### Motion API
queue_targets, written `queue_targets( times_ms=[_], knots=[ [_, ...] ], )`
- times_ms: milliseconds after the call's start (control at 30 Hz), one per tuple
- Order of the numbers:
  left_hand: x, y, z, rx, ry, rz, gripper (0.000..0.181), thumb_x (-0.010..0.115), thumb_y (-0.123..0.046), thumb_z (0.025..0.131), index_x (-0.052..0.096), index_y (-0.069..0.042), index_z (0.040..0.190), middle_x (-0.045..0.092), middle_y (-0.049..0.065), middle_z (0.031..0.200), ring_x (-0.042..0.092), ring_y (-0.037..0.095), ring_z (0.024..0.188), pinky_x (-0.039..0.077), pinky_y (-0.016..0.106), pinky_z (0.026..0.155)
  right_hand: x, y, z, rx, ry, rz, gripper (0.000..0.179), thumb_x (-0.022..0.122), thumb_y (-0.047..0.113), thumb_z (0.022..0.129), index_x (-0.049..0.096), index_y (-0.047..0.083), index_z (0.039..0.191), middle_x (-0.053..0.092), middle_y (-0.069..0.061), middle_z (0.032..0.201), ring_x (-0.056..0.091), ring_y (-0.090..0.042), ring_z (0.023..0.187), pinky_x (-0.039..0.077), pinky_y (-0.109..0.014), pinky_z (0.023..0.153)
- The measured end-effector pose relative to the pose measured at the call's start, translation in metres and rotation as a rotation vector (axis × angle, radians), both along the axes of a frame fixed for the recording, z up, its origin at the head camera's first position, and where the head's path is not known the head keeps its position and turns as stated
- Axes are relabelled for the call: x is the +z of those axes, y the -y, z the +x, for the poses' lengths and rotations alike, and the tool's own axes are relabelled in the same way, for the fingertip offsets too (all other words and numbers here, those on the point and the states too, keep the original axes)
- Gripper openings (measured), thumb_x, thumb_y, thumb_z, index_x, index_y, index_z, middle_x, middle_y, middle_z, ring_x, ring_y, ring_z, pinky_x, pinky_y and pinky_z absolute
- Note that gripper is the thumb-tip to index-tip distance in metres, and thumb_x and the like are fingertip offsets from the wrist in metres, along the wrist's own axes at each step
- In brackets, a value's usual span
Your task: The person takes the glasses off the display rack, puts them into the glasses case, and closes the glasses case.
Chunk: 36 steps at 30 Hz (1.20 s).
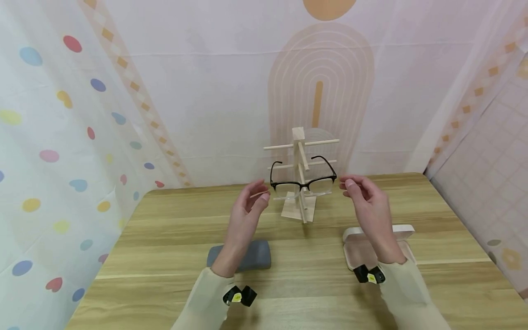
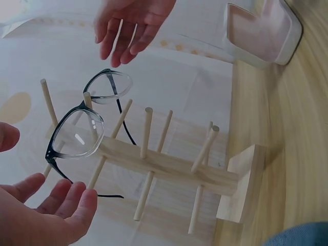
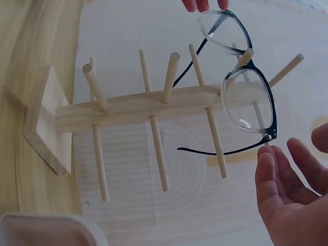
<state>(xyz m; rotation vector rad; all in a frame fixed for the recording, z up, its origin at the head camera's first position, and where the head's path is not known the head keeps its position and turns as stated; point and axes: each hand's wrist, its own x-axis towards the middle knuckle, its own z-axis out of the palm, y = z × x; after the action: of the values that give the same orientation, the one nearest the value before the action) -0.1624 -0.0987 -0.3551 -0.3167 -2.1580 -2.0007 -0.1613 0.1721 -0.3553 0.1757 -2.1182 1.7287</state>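
Note:
A pair of eyeglasses [image 1: 304,185] with a black upper frame and clear lower rims sits on the wooden display stand [image 1: 299,160], its bridge at a forward peg and its temples pointing back. Left of the frame is my left hand [image 1: 249,208], fingers loosely bent and holding nothing. My right hand [image 1: 368,201] stays on the other side, thumb near the fingers with nothing between them. Fingertips [image 2: 77,192] of the left hand come close to the near hinge in the left wrist view. From the right wrist, the right fingertips [image 3: 266,154] show right beside a hinge.
A closed grey glasses case [image 1: 257,255] lies on the wooden table [image 1: 165,238], partly behind the left forearm. Under the right wrist stands an opened white case [image 1: 354,253] with a pinkish inside. A patterned curtain [image 1: 214,101] hangs behind the table.

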Motion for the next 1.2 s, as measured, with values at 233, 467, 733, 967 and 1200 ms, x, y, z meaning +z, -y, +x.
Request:
queue_targets(
  times_ms=[233, 467, 733, 967, 1200],
  knots=[
    [0.004, -0.007, -0.009, 0.0, 0.058, 0.054, 0.045, 0.058, -0.021, 0.106, 0.051, -0.005, 0.147, 0.059, 0.016, 0.135, 0.061, 0.029, 0.121, 0.054, 0.041, 0.102, 0.002, 0.004, -0.013, 0.037, -0.001, -0.066, 0.037, 0.054, 0.023, 0.109, 0.059, -0.003, 0.136, 0.064, -0.018, 0.128, 0.066, -0.021, 0.107, 0.056, -0.02, 0.089],
    [0.005, -0.011, -0.018, 0.016, 0.116, 0.172, 0.043, 0.058, -0.02, 0.105, 0.054, -0.003, 0.144, 0.063, 0.016, 0.124, 0.064, 0.027, 0.108, 0.057, 0.036, 0.095, 0.004, 0.006, -0.023, 0.071, 0.06, -0.082, 0.04, 0.054, 0.026, 0.109, 0.058, 0.0, 0.139, 0.062, -0.018, 0.126, 0.065, -0.018, 0.103, 0.057, -0.022, 0.088],
    [0.006, -0.014, -0.026, -0.004, 0.161, 0.285, 0.035, 0.058, -0.012, 0.105, 0.057, 0.002, 0.137, 0.063, 0.009, 0.108, 0.066, 0.02, 0.095, 0.059, 0.027, 0.085, 0.002, 0.007, -0.031, 0.119, 0.083, -0.149, 0.041, 0.052, 0.025, 0.11, 0.058, -0.005, 0.138, 0.065, -0.006, 0.106, 0.064, -0.014, 0.095, 0.059, -0.023, 0.083],
    [0.007, -0.017, -0.031, 0.003, 0.175, 0.332, 0.031, 0.061, -0.008, 0.103, 0.06, 0.003, 0.132, 0.065, 0.006, 0.101, 0.065, 0.015, 0.087, 0.059, 0.025, 0.082, 0.002, 0.008, -0.035, 0.128, 0.095, -0.144, 0.039, 0.053, 0.024, 0.11, 0.06, -0.005, 0.135, 0.063, 0.0, 0.093, 0.063, -0.015, 0.089, 0.058, -0.021, 0.078],
    [0.007, -0.018, -0.032, 0.018, 0.157, 0.342, 0.031, 0.063, -0.004, 0.101, 0.061, 0.004, 0.131, 0.067, 0.006, 0.1, 0.066, 0.016, 0.086, 0.059, 0.026, 0.082, 0.005, 0.01, -0.036, 0.1, 0.102, -0.13, 0.036, 0.054, 0.021, 0.109, 0.062, -0.006, 0.132, 0.063, -0.001, 0.094, 0.062, -0.014, 0.087, 0.057, -0.021, 0.077]
  ],
)
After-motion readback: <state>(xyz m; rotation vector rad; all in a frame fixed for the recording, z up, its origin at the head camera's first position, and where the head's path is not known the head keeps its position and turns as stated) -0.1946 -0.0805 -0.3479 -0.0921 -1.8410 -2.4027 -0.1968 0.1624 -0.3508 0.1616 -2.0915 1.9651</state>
